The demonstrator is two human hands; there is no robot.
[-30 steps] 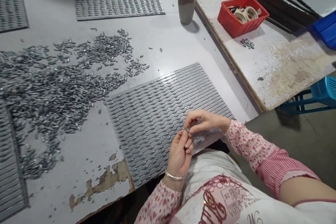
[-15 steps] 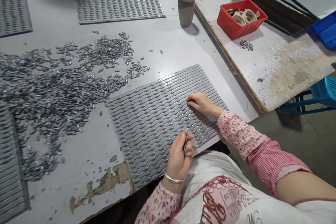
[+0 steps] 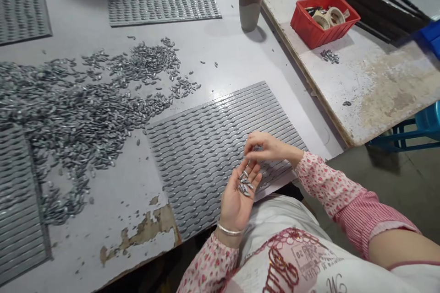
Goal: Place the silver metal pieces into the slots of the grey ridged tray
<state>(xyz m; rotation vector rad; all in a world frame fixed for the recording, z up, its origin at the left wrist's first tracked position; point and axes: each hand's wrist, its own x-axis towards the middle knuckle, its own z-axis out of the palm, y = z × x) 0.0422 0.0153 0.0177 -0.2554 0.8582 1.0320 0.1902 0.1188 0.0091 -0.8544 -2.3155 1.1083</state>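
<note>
Just below and right of the frame's center, the left hand (image 3: 235,206) lies palm up, fingers loosely spread, bearing several small grey pieces (image 3: 244,182), while the right hand (image 3: 270,147) curls its thumb and fingers close beside those fingertips (whether they pinch a piece, I cannot tell). The ridged grey panel (image 3: 192,160) lies mid-frame on the counter (image 3: 230,50), with a heap of similar pieces (image 3: 89,116) at left.

Pieces (image 3: 244,187): small, gray, shiny, pointed at both ends; a loose cluster on the left hand (image 3: 236,201).
Board (image 3: 199,160): gray, rectangular; ridges wavy at left, straight at upper right; flat, skewed on table (image 3: 227,50).
</note>
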